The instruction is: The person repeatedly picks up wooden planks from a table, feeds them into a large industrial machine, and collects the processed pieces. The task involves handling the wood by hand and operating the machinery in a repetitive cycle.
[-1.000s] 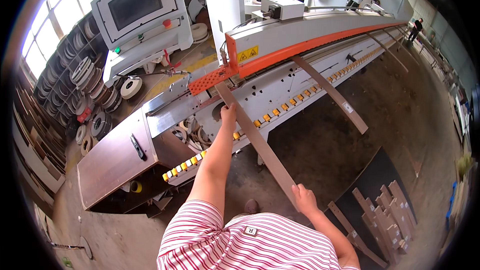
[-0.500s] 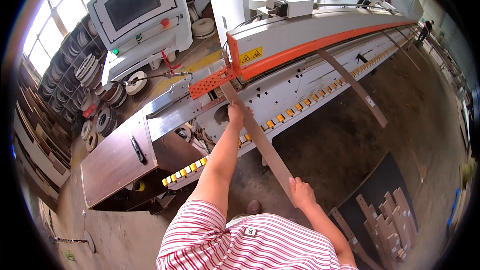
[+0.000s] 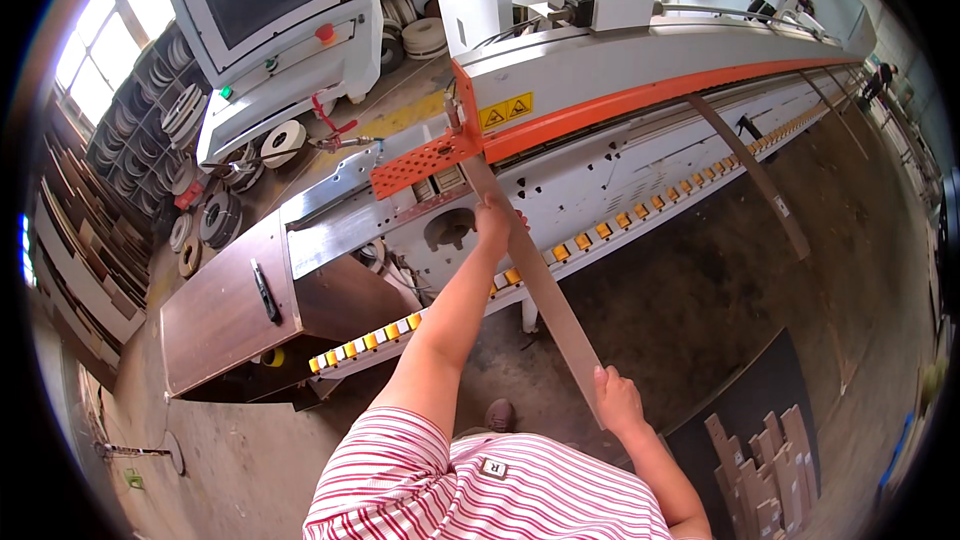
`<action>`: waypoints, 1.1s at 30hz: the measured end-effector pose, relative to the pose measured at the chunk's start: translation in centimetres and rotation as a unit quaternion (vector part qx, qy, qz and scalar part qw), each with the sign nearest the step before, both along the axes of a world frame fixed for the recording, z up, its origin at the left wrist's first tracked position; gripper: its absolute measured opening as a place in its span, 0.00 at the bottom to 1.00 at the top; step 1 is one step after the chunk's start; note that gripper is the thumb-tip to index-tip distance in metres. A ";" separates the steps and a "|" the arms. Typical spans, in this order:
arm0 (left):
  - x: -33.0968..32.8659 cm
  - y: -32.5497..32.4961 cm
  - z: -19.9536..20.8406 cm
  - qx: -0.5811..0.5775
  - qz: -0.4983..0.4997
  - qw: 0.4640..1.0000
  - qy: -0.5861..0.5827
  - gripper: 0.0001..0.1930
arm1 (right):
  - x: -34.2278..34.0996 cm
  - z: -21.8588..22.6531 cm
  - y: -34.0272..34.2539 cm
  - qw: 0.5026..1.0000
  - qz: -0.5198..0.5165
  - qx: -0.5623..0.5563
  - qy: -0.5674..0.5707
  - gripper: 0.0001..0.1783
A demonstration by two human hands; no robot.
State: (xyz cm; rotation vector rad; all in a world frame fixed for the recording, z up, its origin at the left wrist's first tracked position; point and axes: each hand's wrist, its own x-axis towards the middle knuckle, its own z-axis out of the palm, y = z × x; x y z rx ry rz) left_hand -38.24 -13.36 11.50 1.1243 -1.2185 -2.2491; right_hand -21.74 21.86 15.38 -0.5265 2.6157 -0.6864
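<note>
A long, narrow brown board strip (image 3: 556, 308) slants from the machine's infeed toward me. My left hand (image 3: 494, 224) is closed around it near its far end, just short of the perforated orange guard (image 3: 425, 166). Nearer to me, my right hand (image 3: 617, 399) grips the strip's near end, thumb on top. The strip's far end meets the edge banding machine (image 3: 620, 60) under the orange guard, where its tip is hidden. Farther along the machine, a second brown strip (image 3: 750, 170) sticks out from beneath the orange-edged beam.
A row of yellow rollers (image 3: 602, 234) runs along the machine's front. At left stand a brown cabinet (image 3: 222, 325) with a utility knife (image 3: 264, 290) on top and a control panel (image 3: 262, 0). Cut strips (image 3: 765, 475) lie on a dark sheet at lower right. A person (image 3: 880, 82) stands far right.
The strip in my hands has shifted a little to the right along the guard, both hands moving with it. The second strip has travelled farther right along the machine. My view has shifted slightly.
</note>
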 end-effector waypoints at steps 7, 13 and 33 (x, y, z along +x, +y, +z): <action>-8.0 2.6 -6.0 -0.010 -0.046 0.998 0.042 0.21 | -5.1 0.5 3.7 0.999 -0.018 -0.017 0.027 0.24; -3.8 1.8 -7.4 -0.749 -0.112 0.652 -0.052 0.17 | 1.7 1.0 10.2 0.895 -0.212 -0.112 0.376 0.16; 30.3 22.8 -14.2 -0.336 -0.857 0.315 -0.232 0.18 | 27.7 -33.0 44.1 0.834 -0.512 0.156 -0.134 0.19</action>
